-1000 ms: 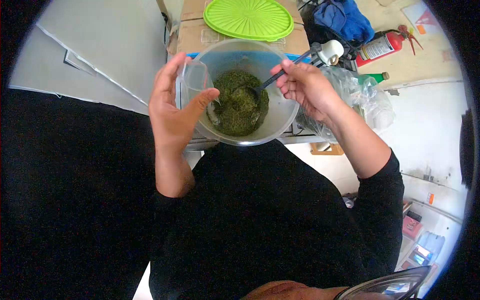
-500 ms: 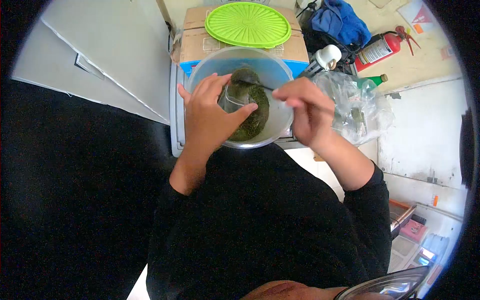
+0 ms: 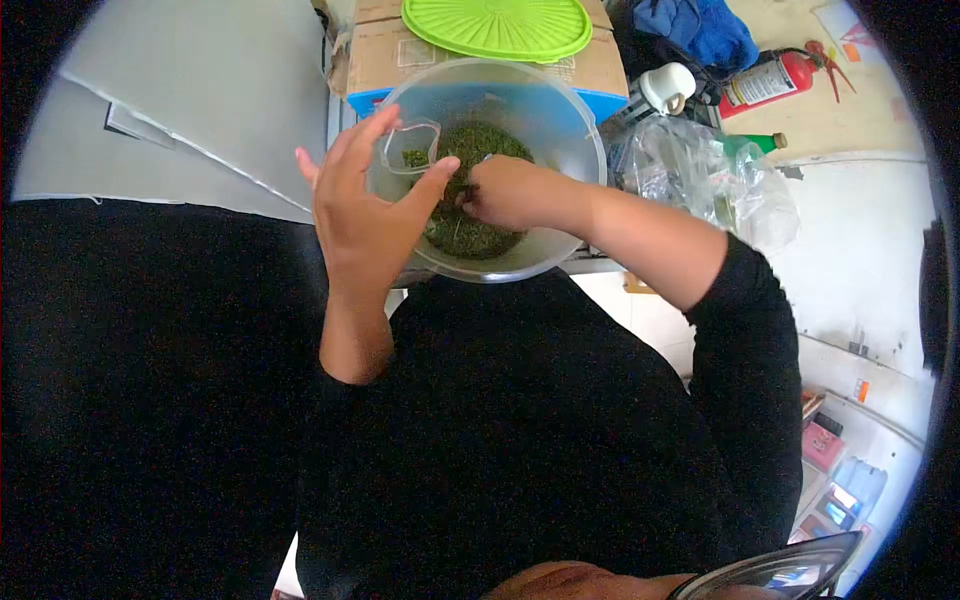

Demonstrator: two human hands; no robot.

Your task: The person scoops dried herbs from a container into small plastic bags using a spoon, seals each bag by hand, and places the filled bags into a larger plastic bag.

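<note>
A large translucent tub [image 3: 590,150] holds dried, chopped green herb [image 3: 478,240]. Over the tub's left side, my left hand [image 3: 365,220] grips a small clear plastic container [image 3: 412,140] between thumb and fingers. The container's squarish mouth faces up, and some green herb shows inside it. Down in the tub, my right hand [image 3: 510,192] is closed at the herb, just right of my left thumb. It grips a spoon, whose bowl is hidden behind the hand and in the herb.
Behind the tub, a green ribbed lid [image 3: 500,25] lies on a cardboard box [image 3: 375,60]. To the right are a clear plastic bag [image 3: 670,165], a white-topped flask [image 3: 665,85], a blue cloth [image 3: 700,35], a green bottle [image 3: 765,143] and a red fire extinguisher [image 3: 775,82].
My right hand has moved left and down into the herb with the spoon, which was over the container before. My left hand and the container have shifted left, away from the tub's middle.
</note>
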